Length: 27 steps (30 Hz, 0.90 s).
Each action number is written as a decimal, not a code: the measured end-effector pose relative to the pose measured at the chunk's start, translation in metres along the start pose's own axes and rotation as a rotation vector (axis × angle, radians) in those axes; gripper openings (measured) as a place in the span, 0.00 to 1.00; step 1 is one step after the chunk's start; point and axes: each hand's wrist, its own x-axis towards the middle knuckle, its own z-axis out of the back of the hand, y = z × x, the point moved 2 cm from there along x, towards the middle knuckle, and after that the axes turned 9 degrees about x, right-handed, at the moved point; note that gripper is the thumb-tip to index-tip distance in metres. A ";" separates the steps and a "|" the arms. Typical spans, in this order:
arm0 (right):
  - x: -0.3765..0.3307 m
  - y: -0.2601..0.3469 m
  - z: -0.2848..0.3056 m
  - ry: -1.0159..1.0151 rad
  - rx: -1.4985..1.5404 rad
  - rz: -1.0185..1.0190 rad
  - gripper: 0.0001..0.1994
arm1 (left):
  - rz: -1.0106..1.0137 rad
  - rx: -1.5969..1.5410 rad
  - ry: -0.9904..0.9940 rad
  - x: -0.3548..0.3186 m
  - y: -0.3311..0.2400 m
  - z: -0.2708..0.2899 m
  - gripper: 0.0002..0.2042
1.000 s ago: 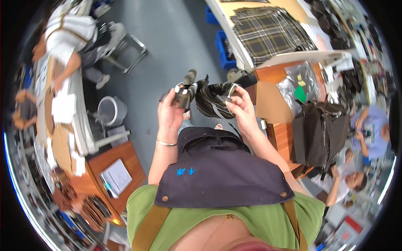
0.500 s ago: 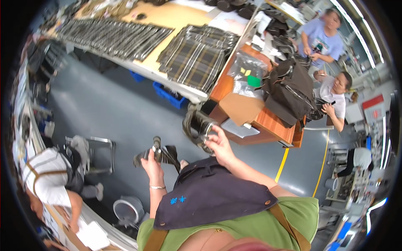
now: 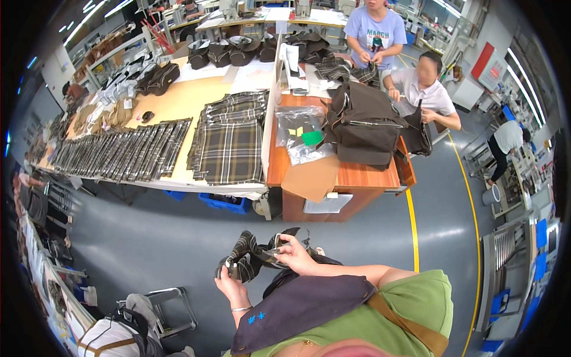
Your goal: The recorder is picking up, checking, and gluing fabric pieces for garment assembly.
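Drawn closer together, left hand (image 3: 233,288) and right hand (image 3: 297,258) pinch dark plaid cloth (image 3: 244,267).

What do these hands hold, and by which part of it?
Dark plaid fabric: left hand at its lower left, right hand farther right; exact edges cannot be told.

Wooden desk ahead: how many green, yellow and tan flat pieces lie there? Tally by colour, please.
Green piece: 1
Yellow pieces: 2
Tan sheet: 1
Total: 4
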 end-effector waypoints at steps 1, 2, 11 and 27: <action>0.002 0.003 0.002 -0.003 0.000 0.008 0.28 | -0.015 0.042 0.022 0.000 -0.001 -0.001 0.06; 0.002 0.006 0.002 -0.014 -0.009 -0.007 0.28 | 0.029 0.104 -0.006 -0.006 -0.008 -0.004 0.06; -0.001 0.020 0.019 -0.033 -0.022 -0.055 0.27 | -0.020 0.100 -0.020 0.008 0.003 0.005 0.08; -0.003 0.032 0.036 -0.100 -0.051 -0.096 0.26 | -0.040 0.020 -0.016 0.002 -0.001 -0.016 0.06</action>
